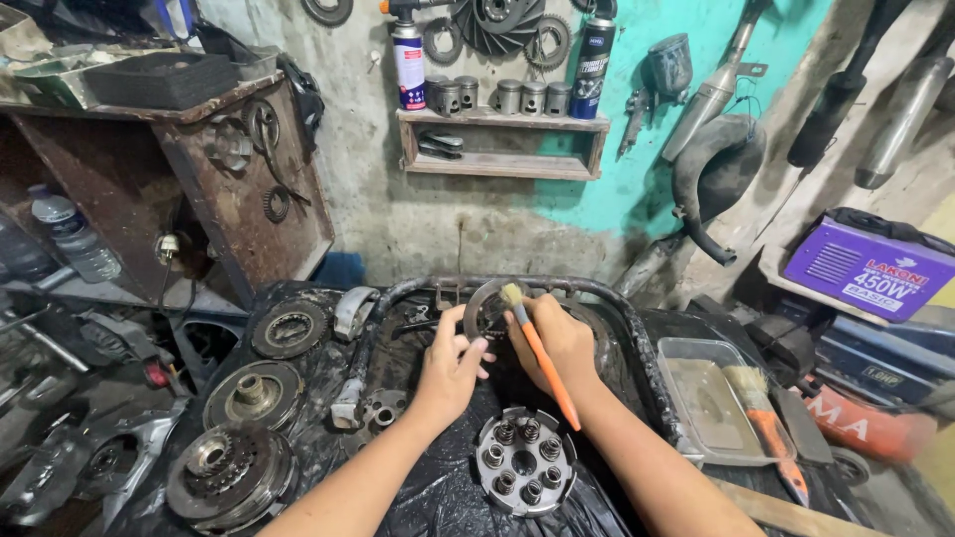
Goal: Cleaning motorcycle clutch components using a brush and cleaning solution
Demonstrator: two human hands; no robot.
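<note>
My left hand (450, 360) holds a thin metal ring-shaped plate (484, 303) upright by its lower edge. My right hand (559, 343) grips an orange-handled paintbrush (538, 351), and its pale bristles touch the plate's upper right edge. Both hands are over a dark, oily work tray (637, 333) with a raised tube rim. Below my hands lies a round metal clutch part (524, 461) with several coil springs.
Three greasy round clutch assemblies (254, 395) lie left of the tray. A clear plastic tub (696, 383) with a second brush (761, 410) sits to the right. A wall shelf (500, 141) holds pistons and spray cans. A purple box (867, 267) stands far right.
</note>
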